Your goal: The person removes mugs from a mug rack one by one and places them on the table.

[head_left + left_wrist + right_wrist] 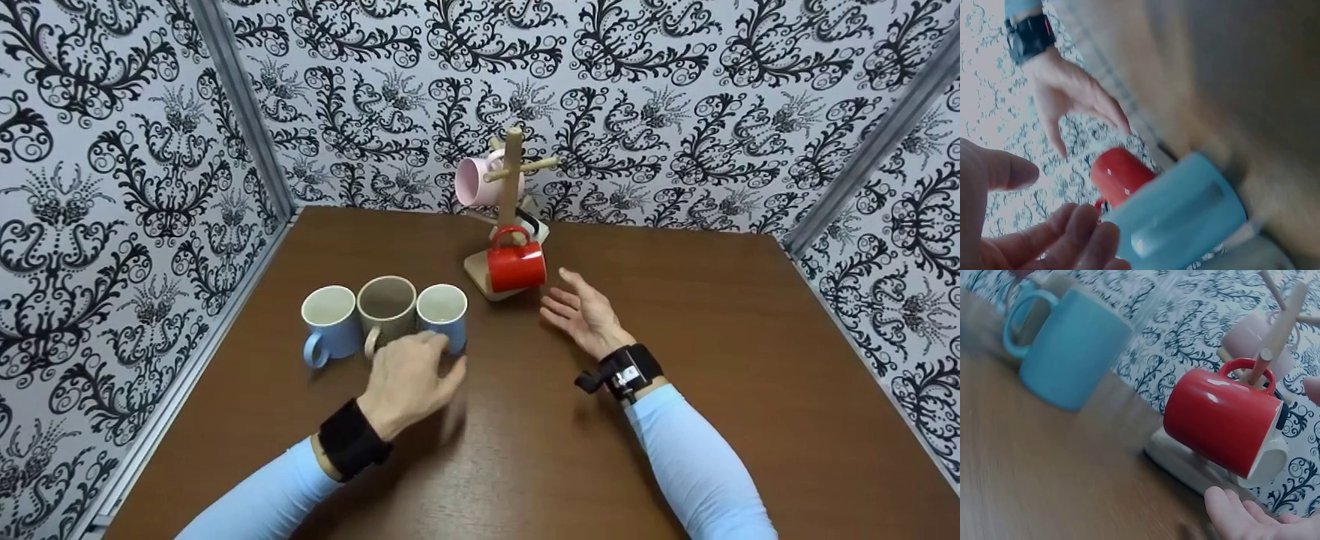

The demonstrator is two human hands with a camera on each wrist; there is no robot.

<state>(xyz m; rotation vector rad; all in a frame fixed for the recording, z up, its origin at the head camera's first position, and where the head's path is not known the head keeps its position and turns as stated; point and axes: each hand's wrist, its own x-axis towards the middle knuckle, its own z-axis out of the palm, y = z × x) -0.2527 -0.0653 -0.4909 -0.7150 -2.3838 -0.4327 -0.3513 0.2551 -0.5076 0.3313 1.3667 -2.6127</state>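
Note:
My left hand (411,379) hovers over the near side of the right-hand blue mug (444,319). In the left wrist view its fingers (1086,225) are loosely bent, with a gap to the thumb and nothing between. My right hand (589,315) is held palm up with fingers spread, just right of the red mug (517,268). That mug hangs by its handle from a low peg of the wooden mug tree (511,180). A pink mug (476,181) hangs higher on the left. The right wrist view shows the blue mug's handle (1013,326).
Left of the nearer blue mug stand a brown-grey mug (387,307) and another blue mug (330,319), in a row on the brown table (712,337). A white object with a black part (534,223) is behind the mug tree. Patterned walls (637,90) enclose the table.

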